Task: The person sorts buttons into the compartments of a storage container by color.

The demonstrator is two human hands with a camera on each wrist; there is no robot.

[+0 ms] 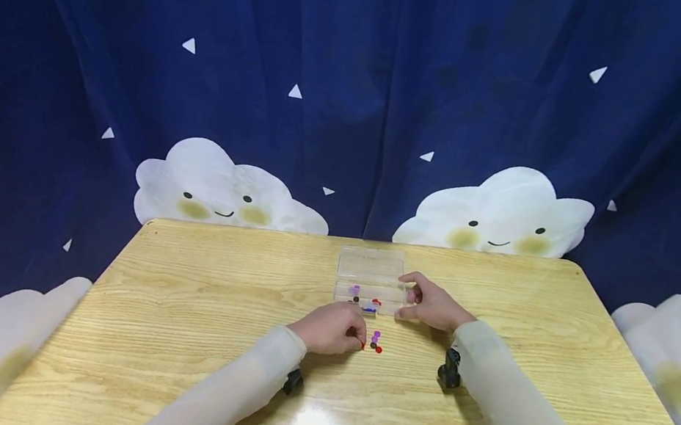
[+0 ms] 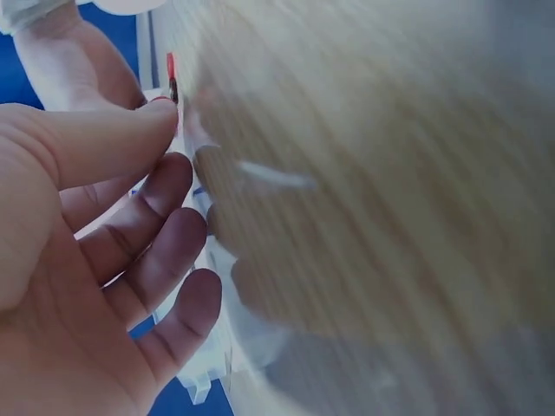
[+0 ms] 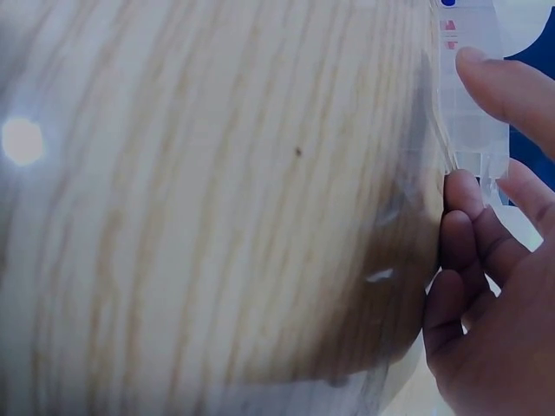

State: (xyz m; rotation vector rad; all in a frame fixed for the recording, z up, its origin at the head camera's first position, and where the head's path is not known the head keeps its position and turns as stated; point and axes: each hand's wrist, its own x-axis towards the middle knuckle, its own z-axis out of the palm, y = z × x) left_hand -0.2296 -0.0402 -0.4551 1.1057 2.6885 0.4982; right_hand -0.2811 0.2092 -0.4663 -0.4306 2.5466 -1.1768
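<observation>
My left hand (image 1: 332, 328) pinches a small red disc (image 1: 362, 346) between thumb and forefinger, low over the table. In the left wrist view, a sliver of the red disc (image 2: 162, 100) shows at the thumb tip. Beside it lie small loose discs: purple (image 1: 377, 335), black (image 1: 373, 345) and red (image 1: 378, 350). Just behind stands a clear plastic box (image 1: 370, 265) with its lid laid back. Purple, black, red and blue pieces (image 1: 369, 310) show in its front part. My right hand (image 1: 433, 306) holds the box by its right end, thumb and fingers spread around it.
The wooden table (image 1: 204, 273) reaches back to a dark blue curtain (image 1: 338, 56) with white clouds and triangles. The box stands near the table's back edge. A black wrist camera (image 1: 450, 370) sits under the right sleeve.
</observation>
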